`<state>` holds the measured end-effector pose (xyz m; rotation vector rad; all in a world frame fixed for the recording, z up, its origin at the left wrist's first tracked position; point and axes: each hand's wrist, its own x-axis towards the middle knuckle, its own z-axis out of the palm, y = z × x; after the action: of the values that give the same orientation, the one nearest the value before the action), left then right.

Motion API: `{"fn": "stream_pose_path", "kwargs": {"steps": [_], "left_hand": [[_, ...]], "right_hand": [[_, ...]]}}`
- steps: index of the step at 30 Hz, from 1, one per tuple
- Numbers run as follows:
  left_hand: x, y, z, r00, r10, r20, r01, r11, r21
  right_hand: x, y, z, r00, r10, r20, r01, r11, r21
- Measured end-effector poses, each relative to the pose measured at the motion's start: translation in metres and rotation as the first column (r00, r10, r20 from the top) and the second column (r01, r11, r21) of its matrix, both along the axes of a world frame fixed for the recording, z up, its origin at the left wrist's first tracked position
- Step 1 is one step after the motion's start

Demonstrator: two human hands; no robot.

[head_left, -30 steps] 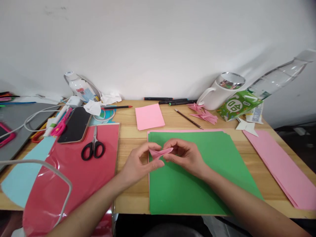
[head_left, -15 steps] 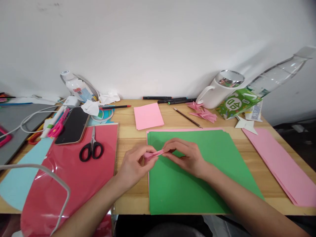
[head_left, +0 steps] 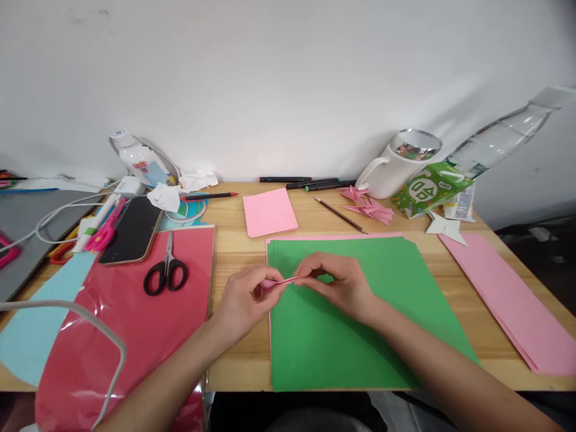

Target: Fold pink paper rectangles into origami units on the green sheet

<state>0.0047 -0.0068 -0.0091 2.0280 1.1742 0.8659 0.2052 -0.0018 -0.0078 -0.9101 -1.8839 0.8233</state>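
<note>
Both hands pinch a small folded pink paper piece (head_left: 279, 281) just above the left edge of a green sheet (head_left: 360, 336) on the wooden desk. My left hand (head_left: 245, 298) grips its left end with fingers curled. Thumb and fingers of my right hand (head_left: 335, 284) press its right end. The piece looks flattened into a thin strip between the fingertips, and most of it is hidden by them.
Black scissors (head_left: 164, 273) lie on a red sheet (head_left: 135, 336) at left, beside a phone (head_left: 132, 231). A pink paper stack (head_left: 269, 212), pencil (head_left: 341, 215), folded pink pieces (head_left: 369, 207), white mug (head_left: 396, 167) and markers (head_left: 310, 182) sit behind. More pink sheets (head_left: 513, 300) lie at right.
The pink piece was open and curved a second ago; both hands have pressed it flat into a thin strip and drawn closer together.
</note>
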Motion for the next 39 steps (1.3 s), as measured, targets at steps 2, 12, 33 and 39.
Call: {"fn": "stream_pose_path", "kwargs": {"steps": [2, 12, 33, 39], "left_hand": [[0.002, 0.000, 0.002, 1.000, 0.002, 0.022, -0.002, 1.000, -0.007], [0.004, 0.000, 0.002, 0.993, 0.012, 0.121, -0.015, 1.000, 0.026], [0.005, 0.000, 0.001, 0.984, -0.142, 0.105, 0.143, 0.990, -0.007], [0.011, 0.004, 0.009, 0.926, 0.086, 0.367, 0.061, 0.927, -0.371]], "right_hand": [[-0.001, -0.001, -0.001, 0.997, -0.043, -0.059, 0.038, 0.996, -0.085], [-0.005, -0.004, -0.006, 0.945, -0.069, -0.319, -0.040, 0.946, -0.321], [-0.004, -0.005, 0.001, 0.987, -0.028, -0.157, -0.030, 0.933, -0.358], [-0.006, 0.000, -0.004, 0.943, -0.108, -0.313, -0.046, 0.894, -0.446]]}}
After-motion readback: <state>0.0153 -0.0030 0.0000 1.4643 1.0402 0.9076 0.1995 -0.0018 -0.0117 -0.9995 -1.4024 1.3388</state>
